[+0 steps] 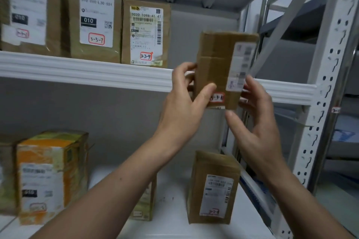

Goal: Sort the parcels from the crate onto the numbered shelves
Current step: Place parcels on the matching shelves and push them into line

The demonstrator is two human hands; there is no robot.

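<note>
- Holding a brown box [217, 68] up high, the left hand [184, 103] pinches its lower edge between thumb and fingers.
- The right hand [254, 120] has its fingers spread loose, touching the box's other side.
- Its red tag sits just past the left thumb.
- Next, I think, it goes in the gap on the upper shelf [83, 70], beside the 3-3-9 box [145, 31].

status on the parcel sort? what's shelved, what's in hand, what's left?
Done: the upper shelf already carries boxes tagged 3-3-7 and 3-3-9; more parcels stand on the shelf below.
In hand: the left hand grips a brown parcel, raised at the gap right of the 3-3-9 box, not yet set down. The right hand is open beside it.
Left: unknown; the crate is out of view.
</note>
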